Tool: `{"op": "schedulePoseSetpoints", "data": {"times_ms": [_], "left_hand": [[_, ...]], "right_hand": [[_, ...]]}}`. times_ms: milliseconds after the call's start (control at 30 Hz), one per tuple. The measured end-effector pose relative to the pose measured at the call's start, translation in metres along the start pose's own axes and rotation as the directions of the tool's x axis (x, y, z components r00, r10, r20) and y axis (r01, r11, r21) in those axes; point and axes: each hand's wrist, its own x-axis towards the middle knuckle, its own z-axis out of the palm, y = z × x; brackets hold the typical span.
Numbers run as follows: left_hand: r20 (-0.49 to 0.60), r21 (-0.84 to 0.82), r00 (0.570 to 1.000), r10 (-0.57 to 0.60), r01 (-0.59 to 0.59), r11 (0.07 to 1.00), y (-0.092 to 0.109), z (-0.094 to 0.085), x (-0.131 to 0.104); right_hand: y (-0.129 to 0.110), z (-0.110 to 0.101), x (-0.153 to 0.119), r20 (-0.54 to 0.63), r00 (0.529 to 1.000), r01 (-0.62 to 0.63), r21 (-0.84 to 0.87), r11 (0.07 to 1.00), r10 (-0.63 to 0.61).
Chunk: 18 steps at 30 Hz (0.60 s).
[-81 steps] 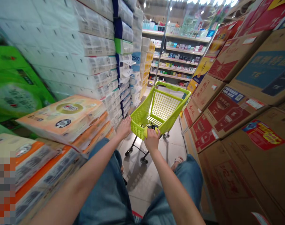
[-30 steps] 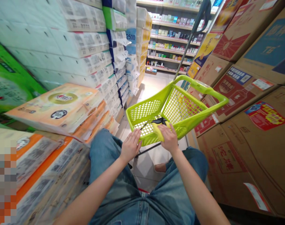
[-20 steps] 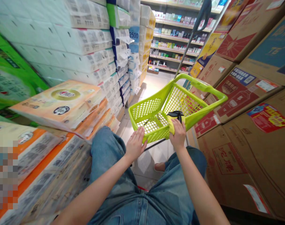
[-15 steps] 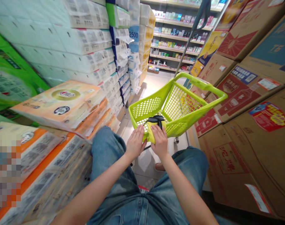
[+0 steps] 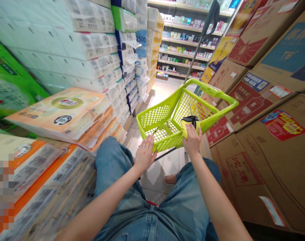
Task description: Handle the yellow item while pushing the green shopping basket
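A lime-green plastic basket [image 5: 167, 130] on a wheeled frame stands in front of my knees, its looped handle [image 5: 224, 97] towards the right. My left hand [image 5: 144, 152] rests on the basket's near left corner, fingers extended and holding nothing. At the right part of the near rim, my right hand [image 5: 192, 140] is wrapped over a yellow cloth [image 5: 184, 130] with a black part [image 5: 190, 118] on top. The cloth touches the rim. Part of the cloth is hidden under my fingers.
Stacked tissue packs [image 5: 79, 103] line the left side, cardboard boxes [image 5: 280, 144] the right. A grey pole with a dark grip [image 5: 210, 20] rises behind the basket. Shelves of small goods [image 5: 185, 50] stand at the back. Pale floor tiles [image 5: 152, 170] show between my knees.
My right hand has moved right along the basket's rim with the yellow cloth, away from my left hand. My left hand has stayed at the near corner.
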Motion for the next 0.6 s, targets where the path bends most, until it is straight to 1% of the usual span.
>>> {"op": "schedulePoseSetpoints", "data": {"times_ms": [67, 100, 167, 200, 233, 267, 300, 333, 400, 467, 533, 600], "left_hand": [[-0.008, -0.003, 1.0, -0.008, 0.008, 1.0, 0.0, 0.001, 0.001], [-0.012, -0.003, 1.0, -0.01, 0.01, 1.0, -0.001, 0.002, 0.002], [-0.011, 0.001, 1.0, -0.007, 0.007, 1.0, -0.004, 0.002, 0.003], [-0.01, 0.004, 1.0, -0.005, 0.005, 1.0, -0.006, 0.002, 0.004], [-0.009, 0.008, 1.0, -0.003, 0.003, 1.0, -0.008, 0.003, 0.004], [-0.009, 0.012, 1.0, -0.002, 0.002, 1.0, -0.009, 0.003, 0.005], [-0.01, 0.017, 1.0, -0.002, 0.002, 1.0, -0.011, 0.003, 0.005], [-0.014, 0.024, 1.0, -0.002, 0.003, 1.0, -0.012, 0.003, 0.005], [-0.021, 0.035, 1.0, 0.002, -0.001, 0.999, -0.013, 0.003, 0.006], [-0.024, 0.041, 1.0, 0.01, -0.009, 0.999, -0.013, 0.003, 0.007], [-0.024, 0.038, 1.0, 0.015, -0.014, 0.999, -0.012, 0.003, 0.007], [-0.025, 0.026, 1.0, 0.011, -0.011, 1.0, -0.01, 0.003, 0.007]], "right_hand": [[-0.042, 0.008, -0.016, -0.02, 1.0, -0.013, 0.032, 0.999, 0.014], [-0.065, 0.012, -0.025, 0.002, 1.0, -0.005, 0.054, 0.999, 0.005], [-0.105, 0.016, -0.038, 0.054, 0.995, 0.074, 0.114, 0.991, -0.081], [-0.119, 0.017, -0.043, 0.078, 0.988, 0.118, 0.142, 0.983, -0.13], [-0.129, 0.018, -0.045, 0.097, 0.979, 0.162, 0.165, 0.973, -0.179], [-0.134, 0.017, -0.046, 0.112, 0.969, 0.199, 0.18, 0.963, -0.221], [-0.133, 0.016, -0.044, 0.123, 0.96, 0.228, 0.187, 0.956, -0.253], [-0.127, 0.015, -0.041, 0.132, 0.953, 0.246, 0.185, 0.951, -0.272], [-0.101, 0.01, -0.031, 0.15, 0.952, 0.242, 0.156, 0.958, -0.265], [-0.064, 0.003, -0.018, 0.156, 0.969, 0.179, 0.091, 0.98, -0.191], [-0.025, -0.003, -0.004, 0.126, 0.989, 0.071, 0.004, 0.997, -0.071], [0.002, -0.006, 0.007, 0.09, 0.996, -0.016, -0.057, 0.998, 0.021]]}}
